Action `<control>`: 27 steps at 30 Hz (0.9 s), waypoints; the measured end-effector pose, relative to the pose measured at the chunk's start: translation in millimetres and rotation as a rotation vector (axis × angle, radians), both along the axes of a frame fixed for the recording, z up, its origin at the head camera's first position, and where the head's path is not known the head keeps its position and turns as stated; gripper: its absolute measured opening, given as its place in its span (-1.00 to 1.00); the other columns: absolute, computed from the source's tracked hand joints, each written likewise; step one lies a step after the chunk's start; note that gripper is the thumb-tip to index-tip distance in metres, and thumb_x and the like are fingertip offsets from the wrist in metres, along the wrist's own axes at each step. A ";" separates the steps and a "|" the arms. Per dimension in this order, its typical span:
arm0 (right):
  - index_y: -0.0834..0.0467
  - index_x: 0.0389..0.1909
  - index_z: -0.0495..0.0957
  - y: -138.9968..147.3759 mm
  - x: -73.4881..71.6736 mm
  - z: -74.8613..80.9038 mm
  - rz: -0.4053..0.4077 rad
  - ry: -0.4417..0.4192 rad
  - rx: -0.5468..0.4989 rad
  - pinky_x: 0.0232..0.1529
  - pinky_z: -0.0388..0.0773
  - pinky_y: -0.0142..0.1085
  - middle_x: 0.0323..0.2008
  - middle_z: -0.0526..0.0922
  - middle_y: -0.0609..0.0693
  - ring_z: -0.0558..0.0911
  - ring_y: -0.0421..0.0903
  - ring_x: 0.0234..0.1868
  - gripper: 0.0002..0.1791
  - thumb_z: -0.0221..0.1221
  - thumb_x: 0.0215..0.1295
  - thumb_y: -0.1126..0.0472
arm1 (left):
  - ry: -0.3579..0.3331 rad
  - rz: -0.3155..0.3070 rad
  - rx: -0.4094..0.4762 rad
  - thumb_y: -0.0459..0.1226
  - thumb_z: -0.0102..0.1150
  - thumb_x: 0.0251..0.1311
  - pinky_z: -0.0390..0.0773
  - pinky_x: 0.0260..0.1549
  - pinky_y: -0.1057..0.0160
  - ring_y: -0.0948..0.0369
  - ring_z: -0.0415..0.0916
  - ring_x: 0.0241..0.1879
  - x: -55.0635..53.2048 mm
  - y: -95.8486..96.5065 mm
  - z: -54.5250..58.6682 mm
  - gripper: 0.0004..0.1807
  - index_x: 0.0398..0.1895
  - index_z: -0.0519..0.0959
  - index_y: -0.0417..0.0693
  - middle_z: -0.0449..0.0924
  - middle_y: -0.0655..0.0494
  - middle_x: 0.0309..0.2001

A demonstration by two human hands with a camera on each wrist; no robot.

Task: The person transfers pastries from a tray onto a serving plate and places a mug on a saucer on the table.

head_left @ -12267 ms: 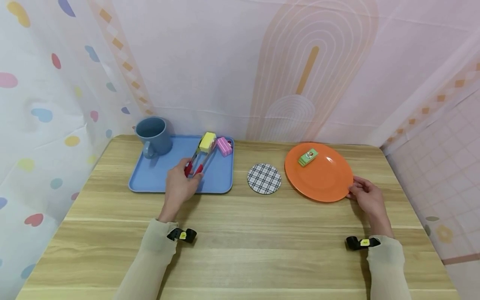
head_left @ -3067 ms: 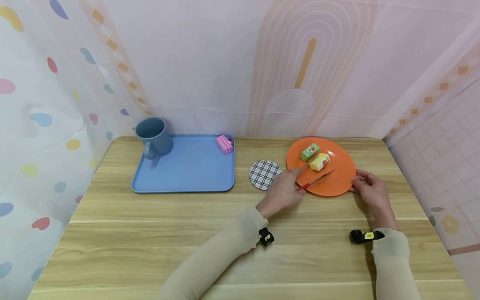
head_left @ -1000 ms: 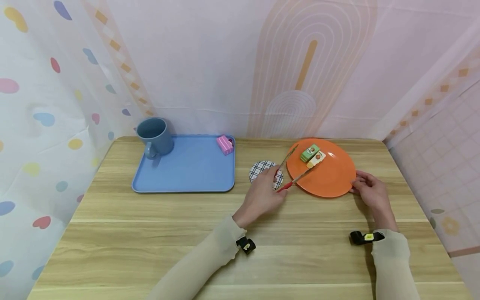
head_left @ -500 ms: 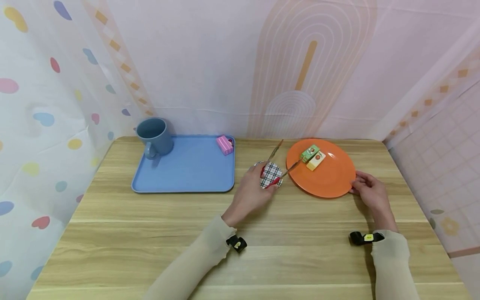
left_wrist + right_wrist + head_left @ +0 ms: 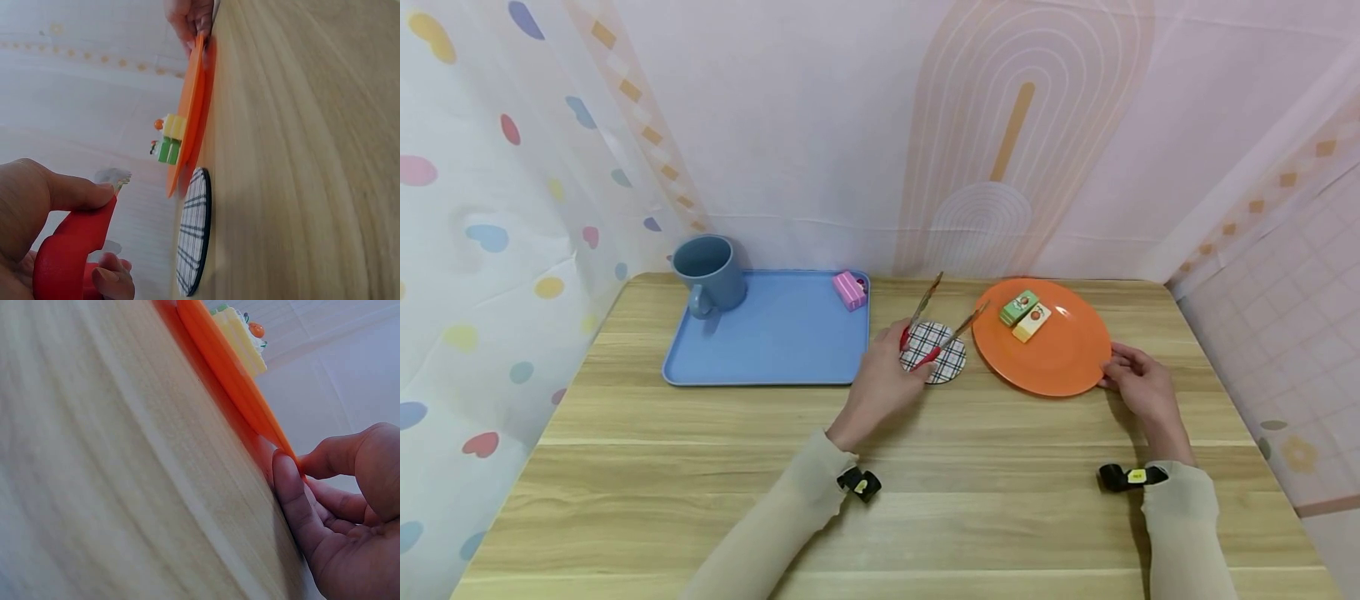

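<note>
My left hand (image 5: 883, 379) grips red-handled tongs (image 5: 927, 357) whose two arms stand spread with nothing between them, above the round plaid coaster (image 5: 951, 360). With thumb and fingers, my right hand (image 5: 1142, 387) pinches the right rim of the orange plate (image 5: 1052, 367); the right wrist view shows this pinch (image 5: 331, 506) closely. A green toy cake slice (image 5: 1018, 307) and a yellow one (image 5: 1032, 322) lie side by side on the plate, left of its middle. In the left wrist view, both cakes stand beyond the tongs' red handle (image 5: 75, 250).
At the left is a blue tray (image 5: 760, 350). A blue mug (image 5: 709, 273) stands at its back left corner, and a pink toy cake slice (image 5: 850, 290) lies at its back right corner. The wooden table (image 5: 970, 517) ends at a patterned cloth behind.
The yellow cake slice went from the tray to the plate in the tongs and was let go beside the green one. Since then my left hand has drawn the spread tongs left; the right stays put.
</note>
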State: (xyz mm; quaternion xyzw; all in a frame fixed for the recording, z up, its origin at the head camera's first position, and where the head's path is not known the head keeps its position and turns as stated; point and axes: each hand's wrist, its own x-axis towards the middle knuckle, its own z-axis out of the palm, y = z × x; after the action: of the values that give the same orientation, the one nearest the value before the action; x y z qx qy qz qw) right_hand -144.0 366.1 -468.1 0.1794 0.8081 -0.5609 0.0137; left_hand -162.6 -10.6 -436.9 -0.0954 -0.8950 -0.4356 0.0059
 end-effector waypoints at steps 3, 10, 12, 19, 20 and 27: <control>0.34 0.50 0.22 -0.3 0.1 0.3 -0.001 0.005 -0.002 -0.17 0.65 -0.51 -0.14 0.51 -0.23 0.61 -0.41 -0.25 -0.42 0.04 0.56 0.25 | 0.008 0.006 0.006 -0.21 0.46 0.14 0.56 0.15 -0.12 -0.09 0.54 0.16 -1.7 -3.4 -0.3 -0.20 0.44 0.36 -0.18 0.55 -0.23 0.22; 0.33 0.51 0.21 0.0 -0.2 0.1 -0.002 0.003 -0.009 -0.16 0.65 -0.51 -0.14 0.51 -0.22 0.61 -0.41 -0.24 -0.42 0.04 0.56 0.26 | 0.020 0.031 0.018 -0.22 0.48 0.11 0.58 0.03 -0.12 -0.06 0.54 0.03 -5.2 -11.4 -1.7 -0.21 0.41 0.38 -0.19 0.61 -0.18 0.05; 0.33 0.51 0.21 0.0 -0.3 0.0 -0.002 0.002 -0.007 -0.16 0.65 -0.51 -0.13 0.51 -0.22 0.61 -0.41 -0.24 -0.42 0.03 0.56 0.26 | 0.025 0.035 0.021 -0.22 0.49 0.11 0.57 0.04 -0.11 -0.06 0.55 0.03 -5.6 -13.3 -1.4 -0.21 0.41 0.39 -0.20 0.61 -0.17 0.03; 0.34 0.51 0.20 -0.4 0.0 0.4 -0.001 0.000 0.002 -0.16 0.65 -0.51 -0.12 0.50 -0.21 0.60 -0.41 -0.24 -0.42 0.02 0.56 0.26 | 0.040 0.053 0.020 -0.23 0.49 0.10 0.56 -0.07 -0.04 -0.05 0.52 -0.07 -6.4 -18.5 -0.5 -0.22 0.40 0.40 -0.21 0.59 -0.18 -0.04; 0.34 0.51 0.20 -0.5 0.1 0.6 0.000 0.001 0.000 -0.16 0.65 -0.51 -0.12 0.50 -0.21 0.60 -0.41 -0.24 -0.42 0.02 0.56 0.26 | 0.038 0.056 0.020 -0.23 0.49 0.11 0.55 -0.09 -0.02 -0.04 0.51 -0.08 -6.6 -19.4 -0.4 -0.22 0.40 0.40 -0.22 0.59 -0.18 -0.05; 0.35 0.50 0.21 -1.3 1.3 1.4 0.004 0.010 -0.003 -0.16 0.65 -0.51 -0.14 0.50 -0.22 0.60 -0.41 -0.25 -0.42 0.02 0.56 0.27 | 0.029 0.077 0.017 -0.22 0.47 0.11 0.48 -0.18 0.09 0.04 0.44 -0.17 -7.6 -26.1 -1.4 -0.23 0.38 0.40 -0.25 0.56 -0.14 -0.10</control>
State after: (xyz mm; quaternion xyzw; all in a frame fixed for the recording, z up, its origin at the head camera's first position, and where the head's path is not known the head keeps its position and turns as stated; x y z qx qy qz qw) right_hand -142.6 364.8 -466.7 0.1747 0.8078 -0.5628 0.0111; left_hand -170.2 -36.7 -438.3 -0.0671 -0.8941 -0.4413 0.0363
